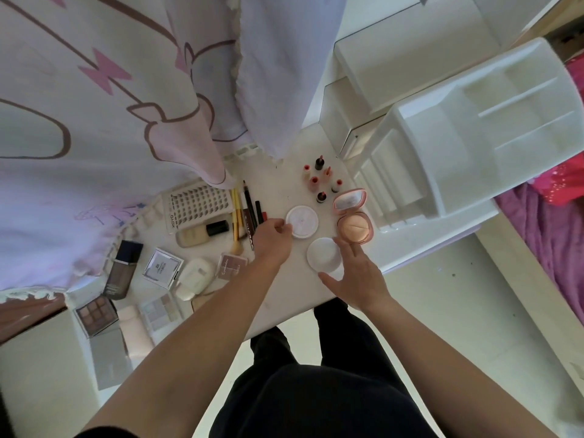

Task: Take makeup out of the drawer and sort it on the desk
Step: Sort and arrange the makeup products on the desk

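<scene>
Six lipsticks stand by one open pink compact. Left hand pinches the farther white jar of two. Right hand, fingers straight and spread, touches the nearer white jar.

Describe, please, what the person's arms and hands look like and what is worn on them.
Both forearms are bare to the left hand and right hand: no gloves, watch, bracelets or rings show. A dark sleeve edge seems to show near the left elbow.

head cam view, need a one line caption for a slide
Sorting makeup on the desk: left hand grips a round white jar, right hand touches a white lid beside it.
</scene>
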Demonstrator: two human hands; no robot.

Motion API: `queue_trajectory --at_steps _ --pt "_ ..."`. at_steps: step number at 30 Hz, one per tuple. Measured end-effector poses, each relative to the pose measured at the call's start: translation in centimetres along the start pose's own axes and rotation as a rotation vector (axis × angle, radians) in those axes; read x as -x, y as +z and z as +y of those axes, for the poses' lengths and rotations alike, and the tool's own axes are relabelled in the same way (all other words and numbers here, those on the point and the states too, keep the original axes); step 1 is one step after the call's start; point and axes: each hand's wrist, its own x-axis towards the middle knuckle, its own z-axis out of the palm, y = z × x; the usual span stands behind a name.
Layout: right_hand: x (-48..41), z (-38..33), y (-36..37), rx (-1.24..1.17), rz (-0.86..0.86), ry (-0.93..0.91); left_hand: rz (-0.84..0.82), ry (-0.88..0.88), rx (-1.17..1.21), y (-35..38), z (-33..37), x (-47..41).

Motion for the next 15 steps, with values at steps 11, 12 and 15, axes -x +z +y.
queue_trajectory --at_steps 11,12,15 --pt "0.2 -0.4 0.6 0.048 0.003 0.05 -0.085 0.094 0.052 -0.7 -1.5 0.8" --pt "0.2 -0.5 0.6 0.067 -0.002 0.052 -0.077 0.11 0.043 -1.0 -1.7 1.1" --pt "0.7 -1.4 0.5 0.108 0.003 0.053 -0.02 0.161 -0.004 -2.5 -2.9 2.2"
